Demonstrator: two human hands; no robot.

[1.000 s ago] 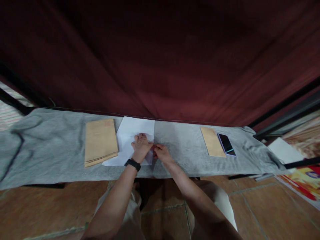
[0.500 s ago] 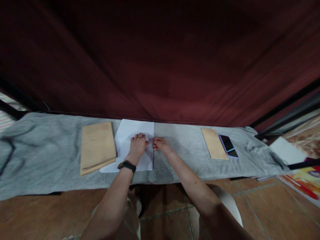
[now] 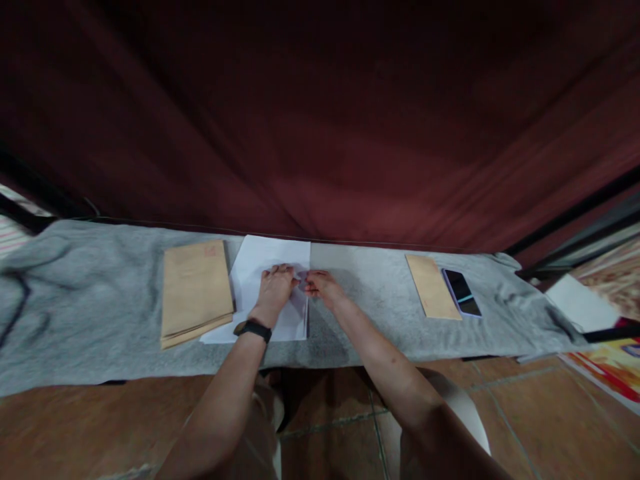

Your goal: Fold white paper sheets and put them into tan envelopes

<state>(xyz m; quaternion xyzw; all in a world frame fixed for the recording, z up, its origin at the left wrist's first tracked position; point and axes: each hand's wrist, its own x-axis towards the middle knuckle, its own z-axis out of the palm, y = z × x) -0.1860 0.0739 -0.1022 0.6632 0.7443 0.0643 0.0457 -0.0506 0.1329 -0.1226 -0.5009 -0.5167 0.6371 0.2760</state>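
Note:
A stack of white paper (image 3: 265, 253) lies on the grey cloth, its sheets slightly fanned toward the lower left. My left hand (image 3: 277, 285), with a black watch on the wrist, rests on top of the stack, fingers laid out on the paper and thumb toward the right edge. At that right edge is my right hand (image 3: 323, 287), its fingers bent and pinched together at the sheets' border. How many sheets they grip is too small to tell. Left of the paper lies a pile of brown envelopes (image 3: 196, 287), close against the stack's left side.
A single brown envelope (image 3: 433, 287) and a phone (image 3: 463, 292) lie side by side on the right of the grey cloth (image 3: 370, 300). Behind the bench hangs a dark red curtain (image 3: 320, 160). Beyond the cloth's right end are a white box (image 3: 583, 301) and a colourful printed sheet (image 3: 607, 370).
My hands stay nearly in place; the right hand has shifted slightly up and left at the paper's edge. The whole view has moved a little.

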